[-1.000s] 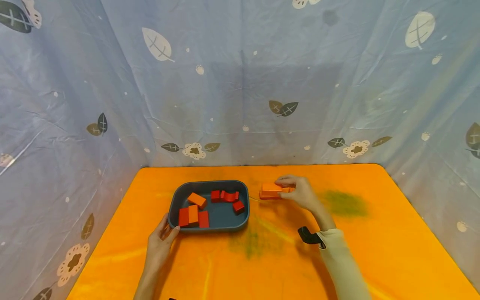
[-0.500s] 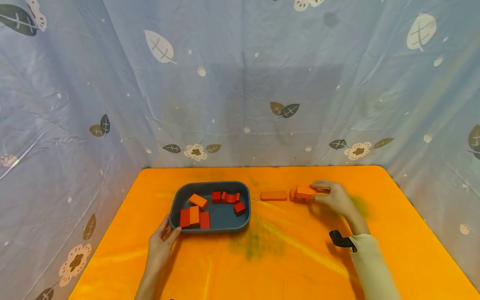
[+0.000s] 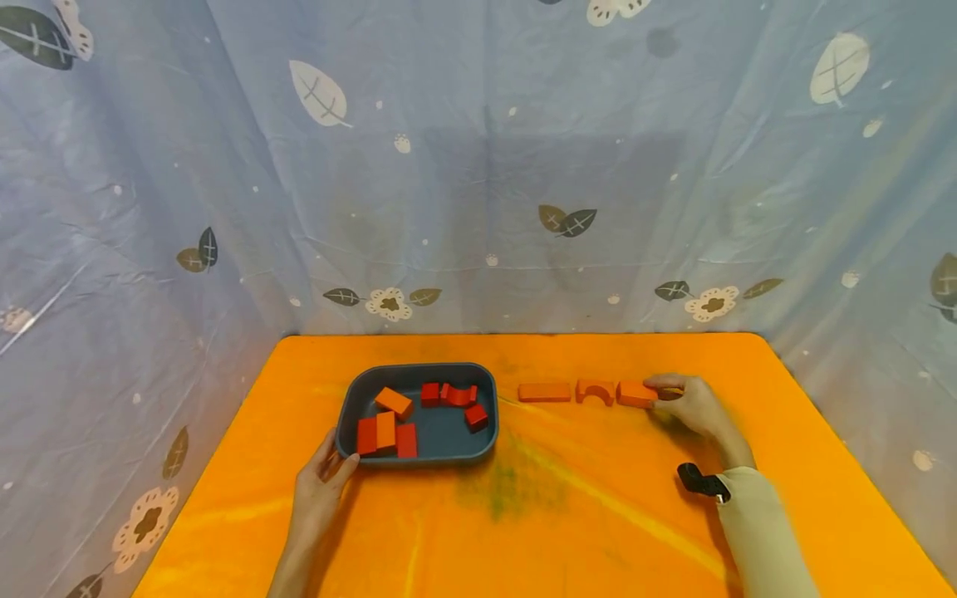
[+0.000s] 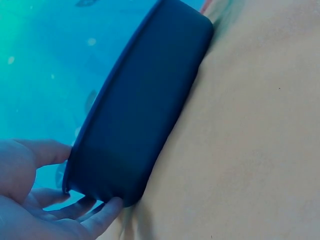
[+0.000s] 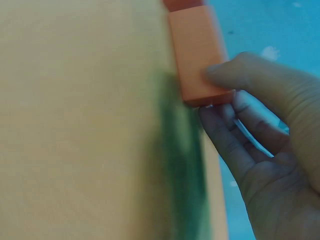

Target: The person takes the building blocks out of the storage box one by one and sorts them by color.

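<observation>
The left hand [image 3: 317, 482] grips the near left corner of a dark blue-grey tray [image 3: 441, 458]. Its thumb lies at the rim, with fingers against the outer wall, as the left wrist view shows. An orange rectangular block [image 3: 635, 394] is pinched between thumb and fingers of the right hand [image 3: 699, 411], on or just over the table at the right end of a row. Directly left of that block is an orange arch block [image 3: 594, 392] with its cut-out facing the near side. Further left lies a long orange block [image 3: 544, 392].
Inside the tray are several blocks, among them an orange one [image 3: 394, 402], a red wavy piece [image 3: 458, 395] and a red cube [image 3: 476, 417]. An orange cloth [image 3: 478, 548] covers the table, and patterned curtains [image 3: 486, 166] rise behind and at both sides.
The right hand has carried the orange block rightward and down from above the long block, past the arch block, to the row's right end. The left hand and tray stay in place.
</observation>
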`<state>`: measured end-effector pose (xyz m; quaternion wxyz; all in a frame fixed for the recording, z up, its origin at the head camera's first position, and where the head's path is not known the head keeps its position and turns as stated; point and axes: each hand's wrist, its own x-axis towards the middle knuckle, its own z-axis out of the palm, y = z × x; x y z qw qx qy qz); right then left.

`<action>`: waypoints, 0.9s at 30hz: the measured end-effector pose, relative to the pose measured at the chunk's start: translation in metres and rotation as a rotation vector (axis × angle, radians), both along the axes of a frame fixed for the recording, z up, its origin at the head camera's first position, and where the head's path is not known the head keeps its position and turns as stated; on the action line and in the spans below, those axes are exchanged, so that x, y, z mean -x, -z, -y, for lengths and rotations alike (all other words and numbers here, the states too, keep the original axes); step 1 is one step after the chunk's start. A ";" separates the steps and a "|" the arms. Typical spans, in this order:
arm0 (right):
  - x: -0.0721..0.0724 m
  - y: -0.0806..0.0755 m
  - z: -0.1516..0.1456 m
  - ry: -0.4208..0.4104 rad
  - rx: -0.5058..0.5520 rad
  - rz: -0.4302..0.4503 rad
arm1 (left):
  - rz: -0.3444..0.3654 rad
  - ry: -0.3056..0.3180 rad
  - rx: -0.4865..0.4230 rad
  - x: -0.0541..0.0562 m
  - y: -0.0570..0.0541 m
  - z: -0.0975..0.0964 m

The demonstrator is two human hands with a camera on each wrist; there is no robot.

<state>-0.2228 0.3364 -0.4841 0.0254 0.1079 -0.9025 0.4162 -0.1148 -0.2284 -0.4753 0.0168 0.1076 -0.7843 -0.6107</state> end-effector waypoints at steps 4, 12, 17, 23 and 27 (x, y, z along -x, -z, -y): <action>0.001 0.010 0.000 0.022 0.001 0.013 | -0.002 0.007 -0.007 0.000 0.000 0.001; 0.005 0.007 0.003 0.025 0.019 0.040 | -0.001 0.003 -0.012 -0.001 0.000 0.003; 0.005 0.006 0.004 0.020 -0.012 0.013 | 0.003 0.004 -0.013 0.002 0.001 0.003; 0.006 0.003 0.007 -0.001 -0.030 -0.019 | 0.018 0.002 0.011 0.002 0.001 0.004; 0.006 -0.004 0.011 0.016 -0.002 -0.003 | 0.020 0.003 0.025 0.001 0.001 0.004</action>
